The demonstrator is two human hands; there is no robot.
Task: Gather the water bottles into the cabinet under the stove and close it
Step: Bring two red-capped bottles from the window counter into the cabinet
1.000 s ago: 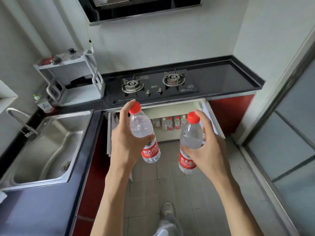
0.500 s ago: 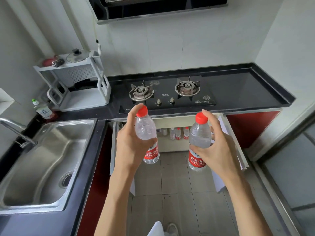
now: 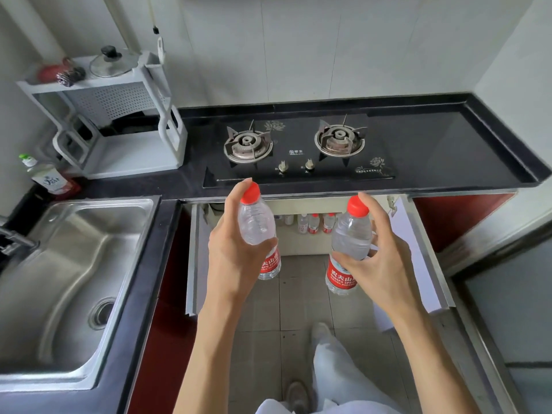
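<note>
Black counter [image 3: 448, 150], L-shaped. Stove [image 3: 298, 153] set into it, two burners. White rack [image 3: 125, 144] in the left corner; soap bottle [image 3: 49, 179] behind the sink [image 3: 89, 249]. Below the stove, cabinet [image 3: 301, 245] doors open; bottles [image 3: 313, 224] upright in a row at the back.

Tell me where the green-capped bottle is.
Head view, far left: the green-capped bottle stands on the counter corner behind the sink, beside the white rack.

Steel sink [image 3: 74, 282], white rack [image 3: 119, 121]
</note>
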